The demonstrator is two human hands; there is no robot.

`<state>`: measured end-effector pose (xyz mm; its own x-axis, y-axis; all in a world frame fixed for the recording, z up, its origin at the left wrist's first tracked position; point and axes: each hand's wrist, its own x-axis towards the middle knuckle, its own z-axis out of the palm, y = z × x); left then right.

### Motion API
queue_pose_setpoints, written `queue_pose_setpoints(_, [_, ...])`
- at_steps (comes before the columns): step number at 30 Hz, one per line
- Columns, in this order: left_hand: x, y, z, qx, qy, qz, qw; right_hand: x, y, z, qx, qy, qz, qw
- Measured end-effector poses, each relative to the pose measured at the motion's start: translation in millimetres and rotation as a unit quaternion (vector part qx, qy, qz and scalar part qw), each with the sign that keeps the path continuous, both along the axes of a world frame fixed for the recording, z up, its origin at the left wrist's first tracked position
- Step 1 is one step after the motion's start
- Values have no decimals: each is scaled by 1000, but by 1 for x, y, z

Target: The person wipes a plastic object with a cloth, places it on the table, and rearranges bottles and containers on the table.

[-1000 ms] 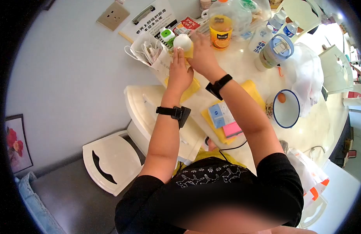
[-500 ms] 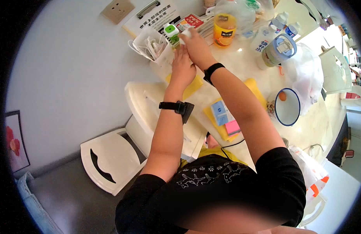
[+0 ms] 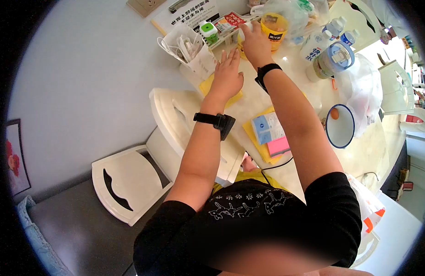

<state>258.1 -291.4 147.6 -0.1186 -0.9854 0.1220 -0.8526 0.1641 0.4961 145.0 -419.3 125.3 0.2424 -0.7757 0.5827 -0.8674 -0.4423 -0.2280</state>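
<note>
My left hand is stretched out over the table with its fingers apart and nothing in them. Beside it stand a white box of cables and a small green-and-white bottle. My right hand is closed round a white-and-yellow container, largely hidden by the fingers. Right behind that hand is a large orange drink bottle. Below my left wrist, a yellow cloth lies on the table.
A blue-lidded jug, white bottles and a plastic bag stand to the right. An enamel bowl holds a round brown thing. Blue and pink packets lie near me, and a white chair stands at left.
My right hand has moved right, away from the green-and-white bottle, with the white-and-yellow container. My left hand has come apart from it, fingers spreading. The view has shifted slightly.
</note>
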Motion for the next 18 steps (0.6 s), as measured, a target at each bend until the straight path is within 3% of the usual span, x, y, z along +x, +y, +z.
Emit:
queue_pose_setpoints(3, [-4,1,2,21,-21,3,1000,-1,7,13,48,44,-4,998])
queue_pose_setpoints(5, [-5,2,4,31,-26,4,999,-7,22,37,241,-71,52,967])
queue_pose_setpoints(9, [-13,10,3,94,-63,-20,993,-45,74,58,149,-148,131,969])
queue_pose_setpoints(11, [-18,11,-2,123,-70,-46,989,-79,105,52,198,-121,130,964])
queue_pose_setpoints(13, [-25,15,-15,225,-56,-100,968,-118,140,32,306,-102,115,939])
queue_pose_setpoints(16, [-39,23,-43,263,-58,-194,943,-160,206,40,473,-126,23,872])
queue_pose_setpoints(17, [-45,26,-42,263,-58,-198,942,-169,220,44,515,-53,10,855])
queue_pose_setpoints(18, [-51,31,-40,288,-72,-222,929,-187,242,22,495,-61,36,866])
